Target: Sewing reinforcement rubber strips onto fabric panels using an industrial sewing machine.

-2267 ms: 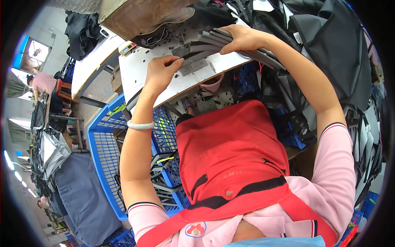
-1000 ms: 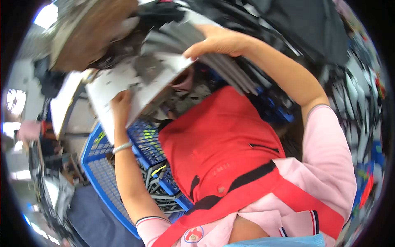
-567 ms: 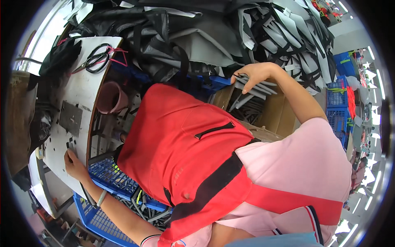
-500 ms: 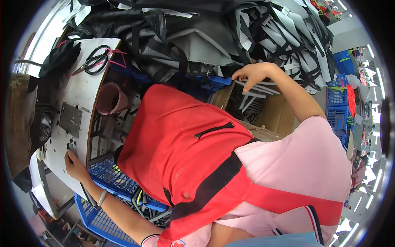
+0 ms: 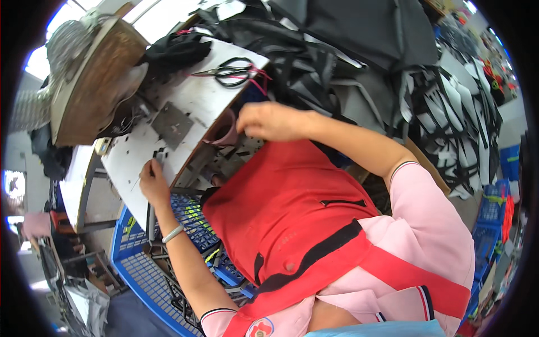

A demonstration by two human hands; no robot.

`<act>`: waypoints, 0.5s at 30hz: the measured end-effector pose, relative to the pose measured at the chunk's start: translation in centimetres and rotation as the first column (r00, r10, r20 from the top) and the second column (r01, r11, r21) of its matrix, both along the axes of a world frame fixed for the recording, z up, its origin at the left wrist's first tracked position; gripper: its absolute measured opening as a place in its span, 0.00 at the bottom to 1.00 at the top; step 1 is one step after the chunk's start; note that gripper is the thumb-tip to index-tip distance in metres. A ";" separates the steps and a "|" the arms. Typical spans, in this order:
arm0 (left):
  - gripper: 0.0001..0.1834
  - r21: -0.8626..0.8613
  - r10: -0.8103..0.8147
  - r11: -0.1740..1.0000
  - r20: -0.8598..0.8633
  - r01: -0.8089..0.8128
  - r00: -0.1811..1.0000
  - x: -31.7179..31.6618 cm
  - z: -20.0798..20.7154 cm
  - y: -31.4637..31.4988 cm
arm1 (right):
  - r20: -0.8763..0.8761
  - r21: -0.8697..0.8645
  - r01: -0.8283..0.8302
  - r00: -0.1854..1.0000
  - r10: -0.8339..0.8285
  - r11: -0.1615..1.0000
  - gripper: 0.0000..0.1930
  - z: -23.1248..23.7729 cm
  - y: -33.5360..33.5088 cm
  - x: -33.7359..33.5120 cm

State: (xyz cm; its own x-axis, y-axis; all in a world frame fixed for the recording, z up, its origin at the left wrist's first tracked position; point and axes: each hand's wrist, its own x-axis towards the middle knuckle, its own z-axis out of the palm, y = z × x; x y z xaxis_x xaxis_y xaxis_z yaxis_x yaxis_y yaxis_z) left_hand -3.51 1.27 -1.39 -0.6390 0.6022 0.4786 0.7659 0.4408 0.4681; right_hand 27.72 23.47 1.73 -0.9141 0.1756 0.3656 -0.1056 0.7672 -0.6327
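Resting the left hand [image 5: 154, 181] low on the white worktop [image 5: 126, 178] seems steady; its fingers are drawn together at the small dark pieces [image 5: 160, 154], though whether they pinch 1 is unclear. The right hand [image 5: 268, 121] hangs curled beside the pink bucket [image 5: 228, 136]; I cannot tell if it grips anything. Handling such small pieces probably calls for light fingertip pressure, well apart from the scissors [image 5: 231, 72].

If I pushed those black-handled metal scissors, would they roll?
Probably not: the black-handled metal scissors lie flat, so they'd likely slide. Their pointed blades look stiff, while the bent, thin pink cord beside them seems floppy.
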 end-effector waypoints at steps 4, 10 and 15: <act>0.16 0.004 0.031 1.000 0.014 -0.031 0.999 1.2 1.1 0.3 | -0.021 0.419 0.477 0.856 -0.517 0.772 0.17 0.1 7.6 -7.8; 0.16 0.028 0.054 0.998 0.068 -0.056 0.996 1.6 1.9 0.6 | 0.289 0.381 0.441 0.778 -0.558 0.812 0.20 0.0 12.7 -10.2; 0.15 0.076 0.017 0.997 0.148 -0.028 0.989 1.1 1.5 -0.1 | 0.101 0.236 0.451 0.870 -0.483 0.861 0.15 0.6 7.1 -8.7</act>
